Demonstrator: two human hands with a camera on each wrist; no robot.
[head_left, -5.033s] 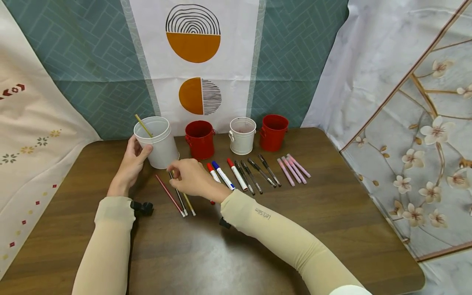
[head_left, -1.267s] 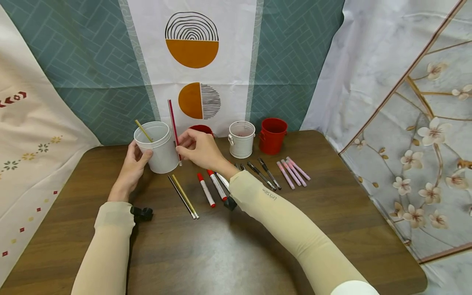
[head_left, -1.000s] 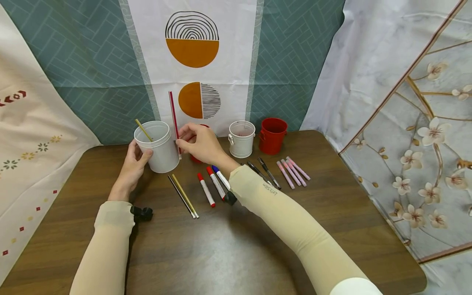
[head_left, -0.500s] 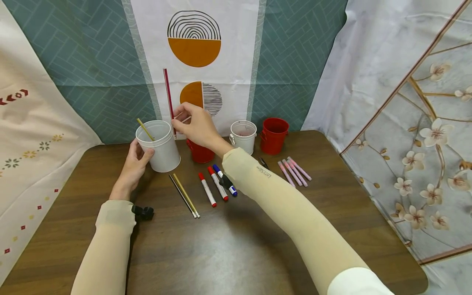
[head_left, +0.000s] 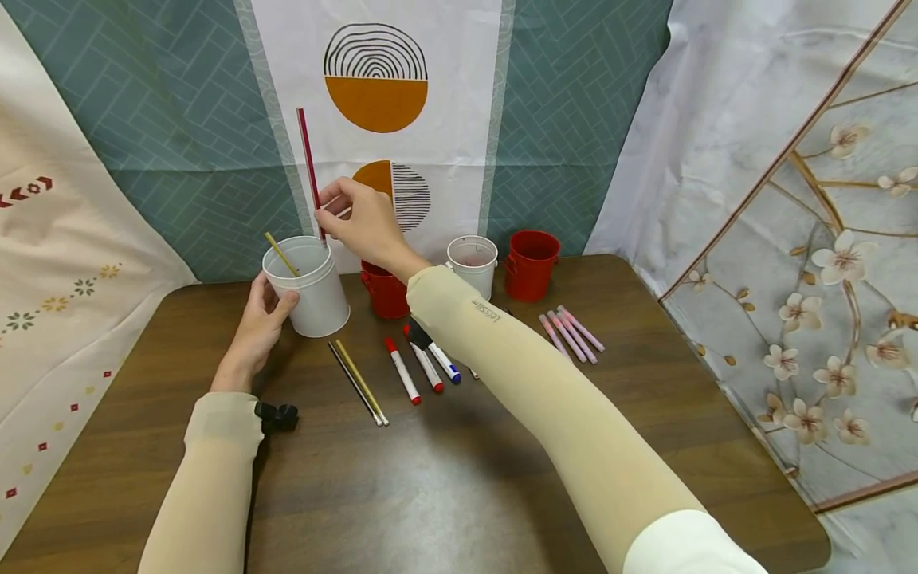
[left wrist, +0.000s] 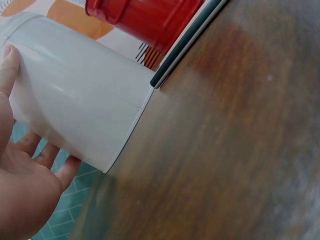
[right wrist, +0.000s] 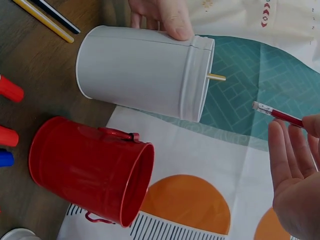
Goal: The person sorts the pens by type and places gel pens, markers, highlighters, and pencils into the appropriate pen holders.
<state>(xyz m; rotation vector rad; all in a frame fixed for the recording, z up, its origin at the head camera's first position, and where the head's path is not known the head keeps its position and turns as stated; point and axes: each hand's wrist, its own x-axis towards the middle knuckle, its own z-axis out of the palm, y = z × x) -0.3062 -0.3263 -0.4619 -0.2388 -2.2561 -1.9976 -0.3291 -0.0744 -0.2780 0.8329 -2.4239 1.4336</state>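
My left hand (head_left: 251,331) grips the side of a large white bucket (head_left: 319,303), thumb just below its rim and the other fingers around the far side. A yellow pencil (head_left: 283,257) leans inside it, its end sticking out over the rim. Between thumb and fingers, my right hand (head_left: 367,227) pinches a dark red pencil (head_left: 307,155) low down. That pencil stands nearly upright, eraser end downward, right at the bucket's right rim in the head view. In the right wrist view its eraser (right wrist: 262,107) is apart from the bucket's mouth.
In front of the bucket lie a black pencil (head_left: 347,373) and a gold pencil (head_left: 358,375). Red and blue markers (head_left: 403,373) lie to their right, then pink pens (head_left: 574,335). A red bucket (head_left: 387,299), a small white bucket (head_left: 479,275) and another red bucket (head_left: 532,267) line the back.
The red pencil lay on the table; my right hand has picked it up, raised it and carried it left to the white bucket's rim. My left hand has kept its grip.
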